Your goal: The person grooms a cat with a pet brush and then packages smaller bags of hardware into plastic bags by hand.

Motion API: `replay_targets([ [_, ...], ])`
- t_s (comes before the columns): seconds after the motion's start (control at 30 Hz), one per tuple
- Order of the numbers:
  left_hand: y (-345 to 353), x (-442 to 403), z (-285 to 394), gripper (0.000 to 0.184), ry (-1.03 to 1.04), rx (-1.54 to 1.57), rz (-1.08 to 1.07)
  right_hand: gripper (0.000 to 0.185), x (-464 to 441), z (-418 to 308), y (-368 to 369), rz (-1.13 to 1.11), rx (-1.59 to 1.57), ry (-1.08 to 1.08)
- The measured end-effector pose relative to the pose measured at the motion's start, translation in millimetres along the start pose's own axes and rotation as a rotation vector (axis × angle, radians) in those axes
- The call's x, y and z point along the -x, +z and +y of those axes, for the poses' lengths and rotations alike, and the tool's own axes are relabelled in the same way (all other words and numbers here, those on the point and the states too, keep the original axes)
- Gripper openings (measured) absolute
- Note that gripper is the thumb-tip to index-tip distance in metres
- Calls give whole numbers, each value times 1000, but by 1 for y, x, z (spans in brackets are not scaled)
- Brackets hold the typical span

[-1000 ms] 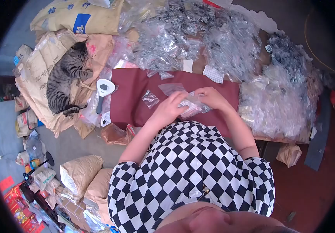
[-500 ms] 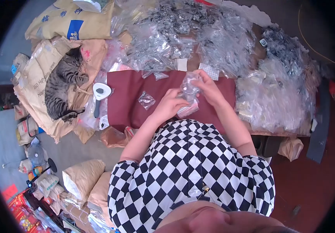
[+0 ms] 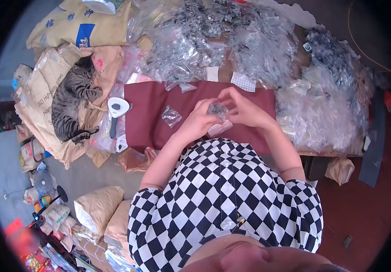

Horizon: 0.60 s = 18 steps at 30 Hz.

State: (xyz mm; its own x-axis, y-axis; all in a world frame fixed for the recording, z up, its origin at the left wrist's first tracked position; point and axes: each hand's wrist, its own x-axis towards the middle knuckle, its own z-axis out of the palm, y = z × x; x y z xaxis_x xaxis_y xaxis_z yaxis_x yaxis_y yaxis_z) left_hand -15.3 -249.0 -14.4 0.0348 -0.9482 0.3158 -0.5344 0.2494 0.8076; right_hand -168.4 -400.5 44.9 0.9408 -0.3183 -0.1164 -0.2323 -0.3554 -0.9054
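Above the dark red cloth, my left hand holds a small clear plastic bag between its fingers. My right hand is at the bag's right side, its fingers curved and touching or very near the edge; what they pinch is too small to tell. Below the hands lies a bag with pinkish-red stripes, partly hidden by my left hand. Another small clear packet lies flat on the cloth, left of my hands.
A striped cat lies on paper sacks at the left. Beside it is a white-headed brush. Heaps of clear packets spread behind the cloth, and another heap lies at the right. A patterned square lies behind my hands.
The clear bag has come down and closer to my left hand since the half-second-old frame. My right hand has shifted lower with its fingers arched. The view has moved slightly.
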Motion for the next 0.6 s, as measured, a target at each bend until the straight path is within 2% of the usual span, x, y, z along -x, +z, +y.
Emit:
replay_targets([
  [0.03, 0, -1, -2, 19, 5, -2, 1, 47, 0, 8, 1, 68, -173, 74],
  [0.07, 1, -1, -3, 20, 22, 19, -13, 36, 2, 13, 1, 69, -107, 46],
  [0.1, 2, -2, -3, 22, 40, 41, -29, 36, 3, 8, 0, 75, -106, 50],
  [0.17, 1, -3, -2, 21, 39, 34, -50, 23, 7, -7, -4, -139, 55, 61],
  [0.2, -1, -4, -1, 21, 34, 24, -65, 20, 10, -8, -6, 37, 178, -64],
  [0.3, -5, -6, 4, 21, 44, 49, -61, 27, 20, -18, -37, 96, 347, -147],
  [0.33, -7, -8, 7, 21, 52, 56, -75, 30, 21, -18, -42, 10, 407, -199],
  [0.37, -7, -12, 10, 21, 34, 54, -66, 30, 23, -14, -40, 30, 410, -186],
  [0.43, -2, -22, 11, 21, 70, 73, -90, 26, 26, 9, -25, -227, 452, -313],
  [0.5, 11, -31, 8, 22, 62, 46, -195, 23, 27, 40, -13, -309, 530, -266],
  [0.57, 21, -37, 15, 22, 66, -2, -228, 16, 33, 50, -5, -339, 774, -113],
  [0.6, 27, -42, 20, 22, 36, -3, -238, 16, 42, 56, -9, -310, 773, -86],
])
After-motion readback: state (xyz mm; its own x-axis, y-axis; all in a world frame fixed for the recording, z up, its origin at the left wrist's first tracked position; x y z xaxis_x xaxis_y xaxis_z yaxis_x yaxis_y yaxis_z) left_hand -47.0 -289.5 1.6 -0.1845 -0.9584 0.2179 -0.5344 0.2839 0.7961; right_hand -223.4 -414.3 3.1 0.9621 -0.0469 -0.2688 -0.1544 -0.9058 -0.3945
